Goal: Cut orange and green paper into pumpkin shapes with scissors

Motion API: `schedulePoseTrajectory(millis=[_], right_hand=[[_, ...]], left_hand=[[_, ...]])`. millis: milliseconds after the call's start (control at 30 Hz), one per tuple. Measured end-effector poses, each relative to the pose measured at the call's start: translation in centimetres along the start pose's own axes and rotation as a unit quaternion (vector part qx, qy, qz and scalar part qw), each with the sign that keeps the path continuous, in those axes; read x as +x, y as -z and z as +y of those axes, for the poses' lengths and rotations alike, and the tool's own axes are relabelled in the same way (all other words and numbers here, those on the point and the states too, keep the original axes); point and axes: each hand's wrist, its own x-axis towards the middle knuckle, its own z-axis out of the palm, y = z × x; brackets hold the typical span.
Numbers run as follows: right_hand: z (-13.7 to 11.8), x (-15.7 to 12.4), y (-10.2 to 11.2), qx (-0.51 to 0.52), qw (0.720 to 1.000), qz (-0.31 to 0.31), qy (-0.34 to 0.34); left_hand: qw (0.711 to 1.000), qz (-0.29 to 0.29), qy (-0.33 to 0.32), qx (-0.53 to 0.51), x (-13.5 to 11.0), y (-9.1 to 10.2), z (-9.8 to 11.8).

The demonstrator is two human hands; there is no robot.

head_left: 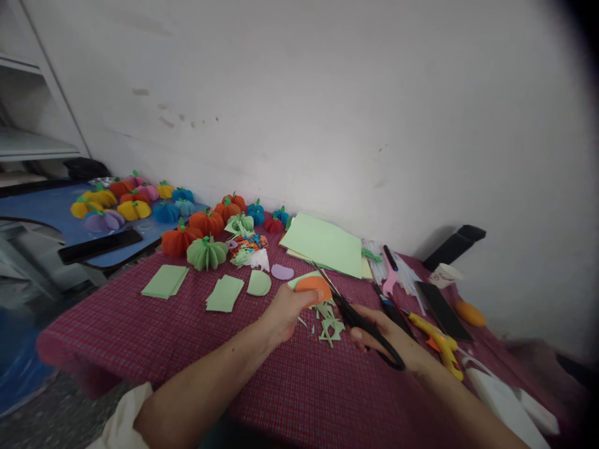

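Note:
Pinched in my left hand point(289, 308) is an orange paper piece point(314, 287) with light green paper behind it. My right hand point(384, 333) is closed round the black handles of a pair of scissors point(350, 312). The blades reach up to the edge of the held paper and look slightly apart. Below lie light green paper scraps point(331, 327). Left of my left hand are rounded green cutouts point(259, 283), a purple cutout point(282, 272) and two stacks of green rectangles, one nearer point(224, 293) and one farther left point(165, 281).
Folded paper pumpkins point(206, 252) stand at the back left, with more on a blue table point(107, 249). Green sheets point(322, 243) lie by the wall. A yellow glue gun point(435, 340), a dark phone-like slab point(442, 308) and a paper cup point(444, 275) are on the right.

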Motion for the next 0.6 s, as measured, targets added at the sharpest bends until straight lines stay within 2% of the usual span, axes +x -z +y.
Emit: schedulePoseTrajectory(millis=[333, 600], right_hand=[[-1.3, -0.4, 0.2, -0.051, 0.998, 0.007, -0.024], [-0.5, -0.8, 0.9, -0.051, 0.998, 0.001, -0.032]], left_hand=[[0.999, 0.009, -0.008, 0.033, 0.1, 0.0, 0.0], [0.998, -0.003, -0.012, 0.065, 0.1, 0.1, -0.1]])
